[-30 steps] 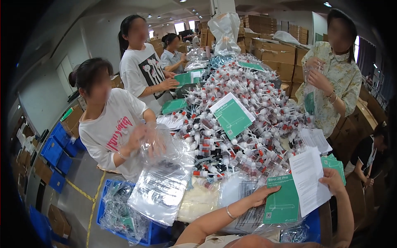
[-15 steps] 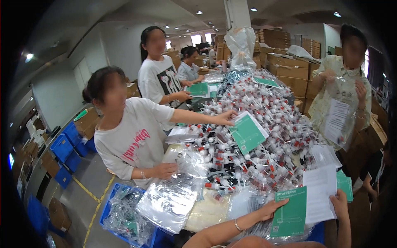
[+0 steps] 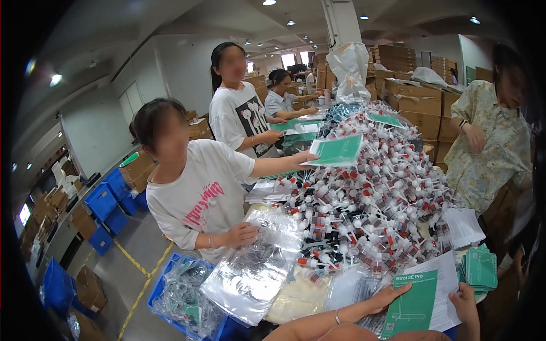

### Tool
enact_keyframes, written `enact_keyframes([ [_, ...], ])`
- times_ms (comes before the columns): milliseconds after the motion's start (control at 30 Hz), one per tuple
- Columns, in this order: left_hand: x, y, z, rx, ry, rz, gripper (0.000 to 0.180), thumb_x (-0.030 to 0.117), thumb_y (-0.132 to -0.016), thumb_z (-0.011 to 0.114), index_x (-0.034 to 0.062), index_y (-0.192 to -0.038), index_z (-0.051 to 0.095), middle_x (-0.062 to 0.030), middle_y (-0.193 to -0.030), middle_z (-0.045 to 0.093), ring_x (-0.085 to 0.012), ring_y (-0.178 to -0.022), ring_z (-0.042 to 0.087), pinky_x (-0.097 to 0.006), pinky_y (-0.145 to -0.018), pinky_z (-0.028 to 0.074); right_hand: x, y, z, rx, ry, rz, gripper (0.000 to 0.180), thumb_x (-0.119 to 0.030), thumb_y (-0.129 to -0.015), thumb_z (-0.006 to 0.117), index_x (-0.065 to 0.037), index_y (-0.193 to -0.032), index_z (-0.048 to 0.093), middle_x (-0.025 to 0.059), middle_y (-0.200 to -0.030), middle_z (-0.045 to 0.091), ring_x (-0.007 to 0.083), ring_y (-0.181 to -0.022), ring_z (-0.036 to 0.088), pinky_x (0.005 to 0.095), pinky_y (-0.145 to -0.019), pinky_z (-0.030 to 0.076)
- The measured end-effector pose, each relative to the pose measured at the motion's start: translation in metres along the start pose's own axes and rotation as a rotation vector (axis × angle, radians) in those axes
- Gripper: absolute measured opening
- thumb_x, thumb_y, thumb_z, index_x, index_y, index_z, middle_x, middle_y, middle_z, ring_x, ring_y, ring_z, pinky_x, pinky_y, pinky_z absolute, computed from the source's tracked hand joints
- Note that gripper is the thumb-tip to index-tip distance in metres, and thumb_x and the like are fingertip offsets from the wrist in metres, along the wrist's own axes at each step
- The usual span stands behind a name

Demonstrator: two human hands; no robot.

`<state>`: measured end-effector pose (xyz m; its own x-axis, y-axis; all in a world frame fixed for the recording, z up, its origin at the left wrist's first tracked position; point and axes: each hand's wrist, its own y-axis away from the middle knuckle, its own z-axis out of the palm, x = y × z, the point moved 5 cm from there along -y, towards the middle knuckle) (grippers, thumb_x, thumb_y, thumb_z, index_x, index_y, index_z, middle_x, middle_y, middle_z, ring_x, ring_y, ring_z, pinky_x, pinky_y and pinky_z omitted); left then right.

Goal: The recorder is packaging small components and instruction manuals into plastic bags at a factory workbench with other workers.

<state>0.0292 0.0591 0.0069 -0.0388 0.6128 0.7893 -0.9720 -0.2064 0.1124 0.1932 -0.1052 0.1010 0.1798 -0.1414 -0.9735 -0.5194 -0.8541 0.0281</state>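
In front of me, at the lower right, I hold a green booklet (image 3: 410, 304) with a line drawing on its cover. My left hand (image 3: 388, 298) pinches its left edge, thumb on the front. Behind the booklet, partly covered by it, is a white printed sheet (image 3: 446, 292). My right hand (image 3: 465, 304) grips that sheet at its right edge. Just beyond my right hand lies a stack of green booklets (image 3: 480, 268). Past my hands rises a big heap of small clear bottles (image 3: 364, 210) with white tops and red parts.
Clear plastic bags (image 3: 250, 273) lie on the table to the left, by a co-worker's hand (image 3: 243, 234). That co-worker holds out another green booklet (image 3: 336, 152) over the heap. A blue crate (image 3: 162, 290) of bagged items stands beside the table. White papers (image 3: 463, 226) lie at the right.
The view has shifted slightly. My white sheet now sits further behind the booklet, my hands closer together. The co-worker's booklet has risen and tilted flatter. The person at right no longer holds up a clear bag.
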Motion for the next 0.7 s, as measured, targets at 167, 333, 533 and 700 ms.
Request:
enact_keyframes([
  [167,-0.001,0.001,-0.003,0.081,-0.19,-0.038,0.053,0.05,-0.091,0.05,0.0036,-0.117,0.057,-0.0043,-0.101,0.062,-0.0106,-0.088,0.058,-0.023,-0.072,0.048,-0.002,0.0,0.002,0.03,-0.208,0.028,0.017,0.006,-0.082,0.052,0.005,-0.099,0.055,0.006,-0.088,0.064,0.0092,-0.076,0.06,0.0224,-0.07,0.048],
  [333,-0.008,0.0,-0.012,0.213,-0.254,-0.013,0.053,0.052,-0.09,0.049,0.0035,-0.109,0.061,-0.0028,-0.09,0.064,-0.009,-0.078,0.059,-0.022,-0.066,0.048,-0.002,0.009,0.014,0.003,-0.239,0.017,0.018,0.005,-0.083,0.051,0.005,-0.1,0.055,0.0072,-0.091,0.064,0.0103,-0.077,0.06,0.0232,-0.071,0.048],
  [533,-0.006,0.001,-0.012,0.247,-0.248,-0.008,0.052,0.052,-0.09,0.05,0.0031,-0.104,0.062,-0.0027,-0.086,0.064,-0.0076,-0.074,0.059,-0.02,-0.062,0.047,0.004,0.017,0.038,0.05,-0.377,0.011,0.023,0.003,-0.085,0.051,0.004,-0.108,0.053,0.0094,-0.098,0.064,0.0119,-0.083,0.061,0.0244,-0.076,0.048],
  [700,-0.001,0.004,-0.009,0.263,-0.069,0.013,0.048,0.048,-0.089,0.054,0.0028,-0.105,0.062,-0.0028,-0.087,0.064,-0.0074,-0.074,0.06,-0.021,-0.061,0.048,0.026,0.018,0.054,0.024,-0.374,0.026,0.026,0.003,-0.086,0.049,0.004,-0.112,0.053,0.0089,-0.103,0.063,0.0133,-0.089,0.06,0.0252,-0.08,0.047],
])
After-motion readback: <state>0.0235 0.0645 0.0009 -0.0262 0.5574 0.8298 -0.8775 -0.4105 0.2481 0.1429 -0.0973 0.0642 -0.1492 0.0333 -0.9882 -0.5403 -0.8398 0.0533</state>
